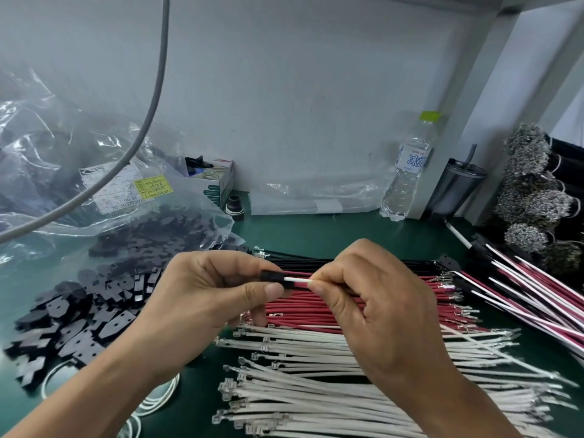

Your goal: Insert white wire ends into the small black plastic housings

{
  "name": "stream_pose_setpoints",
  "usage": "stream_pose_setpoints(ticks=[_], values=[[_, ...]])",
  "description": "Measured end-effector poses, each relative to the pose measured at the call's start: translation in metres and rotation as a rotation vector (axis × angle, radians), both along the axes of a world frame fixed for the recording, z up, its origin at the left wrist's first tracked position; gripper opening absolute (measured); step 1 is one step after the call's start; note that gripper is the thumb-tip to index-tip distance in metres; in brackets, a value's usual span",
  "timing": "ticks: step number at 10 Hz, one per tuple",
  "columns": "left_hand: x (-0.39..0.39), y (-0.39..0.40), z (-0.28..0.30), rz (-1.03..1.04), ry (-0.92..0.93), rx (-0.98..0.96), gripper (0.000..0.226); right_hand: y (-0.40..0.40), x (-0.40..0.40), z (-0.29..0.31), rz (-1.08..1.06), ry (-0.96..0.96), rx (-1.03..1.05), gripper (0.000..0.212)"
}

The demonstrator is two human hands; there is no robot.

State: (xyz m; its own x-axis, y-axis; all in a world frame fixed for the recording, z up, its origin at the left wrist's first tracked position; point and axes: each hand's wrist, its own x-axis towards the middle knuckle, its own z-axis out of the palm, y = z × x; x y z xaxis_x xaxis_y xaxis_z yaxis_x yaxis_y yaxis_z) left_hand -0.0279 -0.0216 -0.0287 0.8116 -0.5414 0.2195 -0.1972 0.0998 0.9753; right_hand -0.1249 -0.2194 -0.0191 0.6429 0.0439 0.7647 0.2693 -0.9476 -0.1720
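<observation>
My left hand (205, 289) pinches a small black plastic housing (271, 275) between thumb and fingers, above the middle of the green bench. My right hand (373, 298) pinches a white wire (297, 280) close to its end, and that end sits in the housing's right side. A red wire (298, 274) also leaves the housing just above the white one. Below the hands lies a spread of loose white wires (316, 384) with metal terminals. A heap of black housings (88, 308) lies to the left.
Red wires (303, 308) and black wires (316, 262) lie in rows behind the white ones. Assembled red-and-white leads (537, 295) lie at the right. Plastic bags (63, 172), a small box (218, 181), a water bottle (407, 172), a tumbler (455, 188) and bundles of terminals (527, 184) stand along the back.
</observation>
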Motion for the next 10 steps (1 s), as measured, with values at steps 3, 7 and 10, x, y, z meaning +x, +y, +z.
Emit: stream_pose_setpoints(ticks=[3, 7, 10], values=[[0.005, 0.0, -0.006, 0.045, 0.136, -0.188, 0.046, -0.014, -0.013, 0.02, -0.076, -0.147, -0.019, 0.019], [0.017, 0.0, -0.01, 0.522, -0.159, -0.103, 0.018, -0.271, -0.078, 0.013, -0.69, 0.143, -0.172, 0.033], [0.015, -0.006, -0.021, 0.53, -0.62, 0.164, 0.038, -0.375, -0.049, -0.118, -0.549, 0.367, 0.274, 0.03]])
